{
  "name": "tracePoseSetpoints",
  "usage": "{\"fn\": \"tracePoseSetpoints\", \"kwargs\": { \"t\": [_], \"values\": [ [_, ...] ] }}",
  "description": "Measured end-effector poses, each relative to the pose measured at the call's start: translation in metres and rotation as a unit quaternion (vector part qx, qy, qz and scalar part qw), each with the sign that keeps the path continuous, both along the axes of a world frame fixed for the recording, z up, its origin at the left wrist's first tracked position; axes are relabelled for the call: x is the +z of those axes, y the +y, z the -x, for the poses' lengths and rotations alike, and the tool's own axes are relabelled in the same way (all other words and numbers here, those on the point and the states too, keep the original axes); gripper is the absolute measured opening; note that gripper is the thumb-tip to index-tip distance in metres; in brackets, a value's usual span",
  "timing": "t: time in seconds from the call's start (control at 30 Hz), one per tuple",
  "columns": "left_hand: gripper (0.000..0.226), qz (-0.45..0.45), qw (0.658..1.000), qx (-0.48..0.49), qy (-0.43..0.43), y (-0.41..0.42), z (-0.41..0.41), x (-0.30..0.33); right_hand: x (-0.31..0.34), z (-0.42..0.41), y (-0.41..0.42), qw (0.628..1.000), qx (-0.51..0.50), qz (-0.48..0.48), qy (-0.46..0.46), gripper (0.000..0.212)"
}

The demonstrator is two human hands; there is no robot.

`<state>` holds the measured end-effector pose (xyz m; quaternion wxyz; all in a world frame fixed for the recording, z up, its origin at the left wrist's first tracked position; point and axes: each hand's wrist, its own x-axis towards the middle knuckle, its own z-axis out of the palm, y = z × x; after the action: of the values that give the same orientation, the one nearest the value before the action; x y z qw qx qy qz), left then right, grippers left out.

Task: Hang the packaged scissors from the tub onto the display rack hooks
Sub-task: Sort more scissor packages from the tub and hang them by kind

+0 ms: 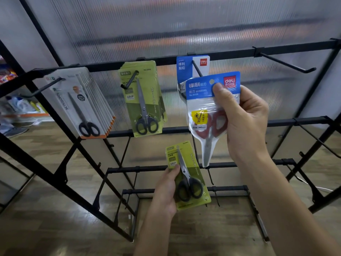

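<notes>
Our right hand [245, 117] pinches the blue-topped clear pouch of red-handled scissors [210, 108]; line its hole onto the black hook [197, 68]. Left hand [166, 189] grips the green-carded black-handled scissors [190, 180].

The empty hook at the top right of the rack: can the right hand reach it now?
Probably yes. The empty hook juts out bare, with nothing before it, but the right hand already grips the blue scissors pack.

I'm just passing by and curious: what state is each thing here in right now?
Blue pack: held by right hand, near its hook, not yet hung.
Green pack: held low by left hand.
White packs: hanging.
Green packs: hanging.
Far right hook: bare.
</notes>
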<state>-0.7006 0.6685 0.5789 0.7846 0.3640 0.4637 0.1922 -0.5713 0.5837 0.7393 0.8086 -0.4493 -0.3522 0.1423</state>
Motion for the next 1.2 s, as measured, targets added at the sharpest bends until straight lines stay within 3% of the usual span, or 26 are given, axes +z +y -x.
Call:
{"fn": "tracePoseSetpoints", "kwargs": {
  "t": [0.4,0.73,1.2],
  "values": [
    [0.024,0.001,0.998,-0.063,-0.029,-0.021,-0.019,0.011,-0.006,-0.029,-0.025,0.998,-0.064,0.015,0.021,0.025],
    [0.025,-0.011,0.996,-0.082,-0.034,-0.021,-0.021,0.013,-0.015,-0.031,-0.032,0.996,-0.081,0.030,0.024,0.021],
    [0.025,-0.046,0.996,-0.074,-0.033,-0.009,-0.020,0.014,-0.011,-0.017,-0.025,0.999,-0.018,0.014,0.037,0.012]
  ]
}}
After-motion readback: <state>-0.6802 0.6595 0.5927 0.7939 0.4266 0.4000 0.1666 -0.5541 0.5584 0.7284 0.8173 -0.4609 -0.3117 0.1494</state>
